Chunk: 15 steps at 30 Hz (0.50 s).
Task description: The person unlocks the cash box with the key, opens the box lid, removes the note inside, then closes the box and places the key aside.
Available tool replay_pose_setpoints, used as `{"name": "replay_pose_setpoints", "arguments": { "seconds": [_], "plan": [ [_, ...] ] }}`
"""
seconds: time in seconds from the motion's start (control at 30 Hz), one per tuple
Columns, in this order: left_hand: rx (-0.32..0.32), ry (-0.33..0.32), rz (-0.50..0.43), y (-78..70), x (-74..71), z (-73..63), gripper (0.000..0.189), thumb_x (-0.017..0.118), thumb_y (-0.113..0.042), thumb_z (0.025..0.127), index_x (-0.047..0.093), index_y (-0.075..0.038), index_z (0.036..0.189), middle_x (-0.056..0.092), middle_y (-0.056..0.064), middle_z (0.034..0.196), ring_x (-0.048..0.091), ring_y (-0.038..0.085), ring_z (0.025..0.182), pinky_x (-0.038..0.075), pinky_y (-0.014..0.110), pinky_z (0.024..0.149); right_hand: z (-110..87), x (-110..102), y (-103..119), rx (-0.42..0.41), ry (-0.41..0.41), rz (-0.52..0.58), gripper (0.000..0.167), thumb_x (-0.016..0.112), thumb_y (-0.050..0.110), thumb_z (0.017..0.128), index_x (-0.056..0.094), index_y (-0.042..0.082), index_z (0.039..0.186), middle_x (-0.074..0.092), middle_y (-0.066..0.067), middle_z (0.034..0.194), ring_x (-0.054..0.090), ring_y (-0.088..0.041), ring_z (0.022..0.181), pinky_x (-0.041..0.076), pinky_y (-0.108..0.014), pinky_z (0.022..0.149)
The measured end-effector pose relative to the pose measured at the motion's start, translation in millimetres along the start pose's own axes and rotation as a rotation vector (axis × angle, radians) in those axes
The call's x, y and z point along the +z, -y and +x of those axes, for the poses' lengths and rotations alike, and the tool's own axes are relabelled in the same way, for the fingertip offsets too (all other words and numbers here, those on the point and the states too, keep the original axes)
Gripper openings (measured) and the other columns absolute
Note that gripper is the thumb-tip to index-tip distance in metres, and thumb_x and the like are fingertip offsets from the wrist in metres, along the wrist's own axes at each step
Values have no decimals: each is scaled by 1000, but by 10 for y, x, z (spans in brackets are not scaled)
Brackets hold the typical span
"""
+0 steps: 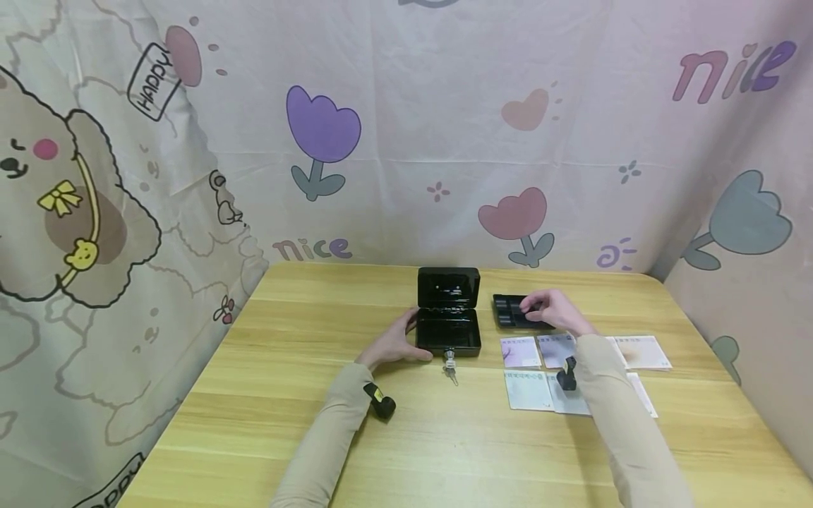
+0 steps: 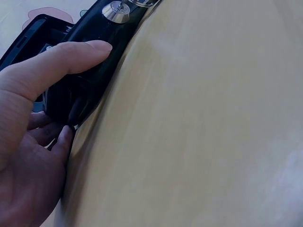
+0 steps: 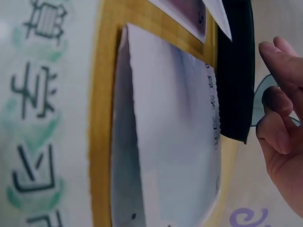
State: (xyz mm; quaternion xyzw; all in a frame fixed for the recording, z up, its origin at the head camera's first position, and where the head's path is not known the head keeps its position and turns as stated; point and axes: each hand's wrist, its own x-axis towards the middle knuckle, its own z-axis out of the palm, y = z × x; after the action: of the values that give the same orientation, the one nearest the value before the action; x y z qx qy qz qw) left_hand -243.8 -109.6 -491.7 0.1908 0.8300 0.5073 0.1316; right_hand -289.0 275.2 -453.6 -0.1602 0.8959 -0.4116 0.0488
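Note:
A small black cash box (image 1: 447, 347) stands on the table with its lid (image 1: 448, 289) raised, and keys (image 1: 451, 372) hang from the lock at its front. My left hand (image 1: 395, 343) holds the box at its left front corner, thumb along the front face and fingers at the left side, as the left wrist view (image 2: 28, 142) also shows. To the right of the box lies a black compartment tray (image 1: 504, 314). Over this tray is my right hand (image 1: 554, 310), its fingers loosely bent; in the right wrist view nothing shows between the fingers (image 3: 279, 66).
Two rows of printed paper cards (image 1: 529, 390) lie in front of the tray, partly under my right forearm; one is a folded sheet (image 3: 175, 123). The wooden table (image 1: 279, 339) ends at a patterned cloth backdrop (image 1: 394, 212) behind and at both sides.

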Motion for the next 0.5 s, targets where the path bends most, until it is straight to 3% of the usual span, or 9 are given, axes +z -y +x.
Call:
{"name": "replay_pose_setpoints", "arguments": {
  "seconds": [0.27, 0.5],
  "plan": [
    [-5, 5, 16, 2, -6, -3, 113, 89, -16, 74, 17, 2, 159, 22, 24, 166, 32, 40, 151, 28, 48, 127, 82, 50, -63, -9, 7, -58, 21, 75, -4, 81, 73, -5, 101, 75, -21, 97, 65, -11, 84, 49, -13, 77],
    [6, 1, 30, 23, -5, 7, 113, 89, -16, 74, 17, 2, 159, 23, 25, 165, 33, 40, 150, 29, 48, 126, 106, 81, -39, -23, 2, -107, 15, 75, -4, 81, 74, -4, 95, 75, -21, 95, 66, -14, 85, 52, -24, 83]
  ]
}}
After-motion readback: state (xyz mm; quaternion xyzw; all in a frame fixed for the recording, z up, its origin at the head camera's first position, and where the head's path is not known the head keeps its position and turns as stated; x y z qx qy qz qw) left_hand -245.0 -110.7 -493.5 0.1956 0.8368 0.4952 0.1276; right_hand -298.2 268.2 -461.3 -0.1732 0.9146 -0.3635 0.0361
